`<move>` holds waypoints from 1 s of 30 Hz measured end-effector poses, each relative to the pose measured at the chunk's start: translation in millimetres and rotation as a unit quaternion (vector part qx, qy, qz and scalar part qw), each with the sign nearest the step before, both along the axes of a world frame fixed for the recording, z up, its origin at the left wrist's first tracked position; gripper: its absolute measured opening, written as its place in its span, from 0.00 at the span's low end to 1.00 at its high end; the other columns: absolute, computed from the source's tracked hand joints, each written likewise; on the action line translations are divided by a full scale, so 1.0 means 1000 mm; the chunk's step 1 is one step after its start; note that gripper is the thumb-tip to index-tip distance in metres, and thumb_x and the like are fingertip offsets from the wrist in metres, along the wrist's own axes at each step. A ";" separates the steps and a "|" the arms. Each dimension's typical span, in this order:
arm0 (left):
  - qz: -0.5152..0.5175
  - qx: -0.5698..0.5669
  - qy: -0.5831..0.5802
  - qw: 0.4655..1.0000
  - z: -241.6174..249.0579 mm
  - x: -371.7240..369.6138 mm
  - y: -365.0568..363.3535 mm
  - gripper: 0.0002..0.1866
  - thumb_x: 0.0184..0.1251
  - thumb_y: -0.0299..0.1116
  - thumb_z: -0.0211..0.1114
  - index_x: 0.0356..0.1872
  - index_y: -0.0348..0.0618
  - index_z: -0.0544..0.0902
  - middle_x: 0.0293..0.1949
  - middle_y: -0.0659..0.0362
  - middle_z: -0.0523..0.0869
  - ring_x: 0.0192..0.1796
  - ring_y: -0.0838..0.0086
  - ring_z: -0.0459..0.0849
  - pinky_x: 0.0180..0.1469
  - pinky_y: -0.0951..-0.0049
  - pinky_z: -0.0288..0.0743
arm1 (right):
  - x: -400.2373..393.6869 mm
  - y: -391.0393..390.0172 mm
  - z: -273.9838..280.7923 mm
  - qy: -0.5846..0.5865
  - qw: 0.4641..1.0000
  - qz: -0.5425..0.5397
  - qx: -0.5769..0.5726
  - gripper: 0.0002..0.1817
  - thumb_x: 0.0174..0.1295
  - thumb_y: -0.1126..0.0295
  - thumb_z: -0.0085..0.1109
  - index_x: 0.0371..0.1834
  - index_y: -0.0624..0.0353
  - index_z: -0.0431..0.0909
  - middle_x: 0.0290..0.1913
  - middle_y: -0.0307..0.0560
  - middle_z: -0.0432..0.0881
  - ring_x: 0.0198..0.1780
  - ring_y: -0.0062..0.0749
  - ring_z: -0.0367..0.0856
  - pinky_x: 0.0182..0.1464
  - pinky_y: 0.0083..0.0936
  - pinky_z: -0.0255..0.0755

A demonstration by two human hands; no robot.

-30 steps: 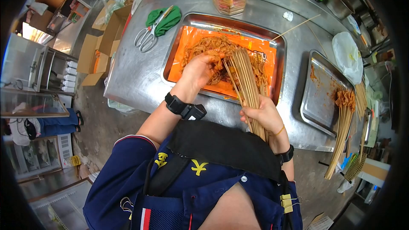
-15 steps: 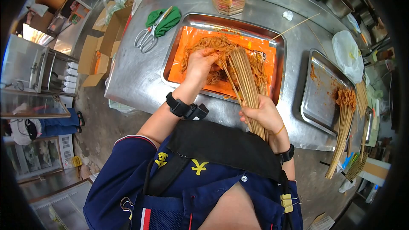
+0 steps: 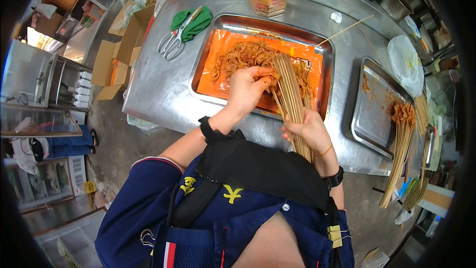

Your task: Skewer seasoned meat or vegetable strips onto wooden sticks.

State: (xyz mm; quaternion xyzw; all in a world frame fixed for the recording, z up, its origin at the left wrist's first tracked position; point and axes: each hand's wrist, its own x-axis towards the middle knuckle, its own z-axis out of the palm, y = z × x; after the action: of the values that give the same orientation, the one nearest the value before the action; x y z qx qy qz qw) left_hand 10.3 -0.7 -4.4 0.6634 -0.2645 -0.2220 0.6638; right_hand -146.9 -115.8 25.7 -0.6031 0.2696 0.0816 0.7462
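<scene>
A steel surface [image 3: 163,87] spans mid-frame, a carton [image 3: 105,64] upper left; the central tray [image 3: 277,25] holds saucy food [image 3: 248,54], left fingers [image 3: 259,71] pinching some, right fingers [image 3: 294,127] wrapped round skewers [image 3: 292,92].

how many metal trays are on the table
2: the large tray lined with orange plastic, in the middle, and the smaller tray to its right. The cluttered far right could hide more.

Matt wooden skewers [image 3: 291,94], glossy metal tray [image 3: 277,30]
</scene>
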 end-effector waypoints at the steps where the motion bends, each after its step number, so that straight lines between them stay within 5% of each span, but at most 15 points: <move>1: 0.029 -0.013 -0.002 0.999 0.006 -0.001 0.001 0.08 0.60 0.23 0.58 0.38 0.32 0.82 0.32 0.60 0.84 0.34 0.82 0.80 0.37 0.82 0.75 | 0.000 0.001 0.000 -0.005 1.000 -0.004 0.004 0.08 0.54 0.76 0.57 0.35 0.66 0.71 0.27 0.45 0.78 0.24 0.23 0.78 0.25 0.18 0.73; 4: 0.052 0.009 0.026 0.998 0.004 0.023 0.000 0.08 0.63 0.27 0.57 0.38 0.33 0.81 0.29 0.60 0.83 0.33 0.82 0.80 0.33 0.81 0.75 | -0.002 0.002 0.001 -0.012 1.000 -0.003 0.015 0.07 0.54 0.76 0.56 0.34 0.66 0.71 0.27 0.44 0.78 0.24 0.22 0.78 0.25 0.18 0.73; 5: 0.018 -0.029 0.122 0.992 0.003 0.026 0.001 0.09 0.64 0.29 0.56 0.39 0.34 0.80 0.29 0.60 0.83 0.31 0.80 0.80 0.30 0.80 0.76 | -0.002 0.001 0.002 -0.009 1.000 0.005 0.017 0.07 0.54 0.76 0.56 0.34 0.66 0.71 0.27 0.44 0.78 0.24 0.22 0.78 0.25 0.18 0.73; 15: -0.060 -0.040 0.404 0.912 -0.009 0.039 0.002 0.11 0.66 0.29 0.53 0.44 0.37 0.78 0.38 0.58 0.83 0.35 0.76 0.80 0.33 0.77 0.75 | -0.004 -0.002 0.002 -0.021 0.999 0.011 0.034 0.08 0.53 0.77 0.57 0.35 0.66 0.71 0.27 0.45 0.78 0.25 0.22 0.78 0.26 0.18 0.73; 25: -0.049 -0.088 0.351 0.931 -0.005 0.029 0.002 0.16 0.69 0.34 0.50 0.50 0.33 0.72 0.41 0.55 0.81 0.41 0.71 0.82 0.43 0.70 0.78 | -0.005 -0.004 0.000 -0.015 0.999 0.004 0.032 0.08 0.53 0.76 0.56 0.36 0.66 0.71 0.28 0.46 0.79 0.25 0.23 0.78 0.27 0.18 0.74; 30: -0.038 -0.094 0.205 0.974 -0.005 0.018 -0.001 0.13 0.65 0.28 0.54 0.47 0.32 0.75 0.40 0.56 0.82 0.40 0.75 0.81 0.43 0.73 0.77 | -0.005 -0.004 -0.003 -0.015 0.999 0.004 0.031 0.09 0.53 0.76 0.56 0.36 0.66 0.71 0.29 0.47 0.78 0.26 0.23 0.79 0.27 0.19 0.74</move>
State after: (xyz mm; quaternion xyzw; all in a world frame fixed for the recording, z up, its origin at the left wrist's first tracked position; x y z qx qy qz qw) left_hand 28.7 -1.8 -9.0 0.5277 -0.1680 -0.3523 0.7544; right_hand -151.5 -119.7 23.1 -0.5816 0.2536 0.0839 0.7683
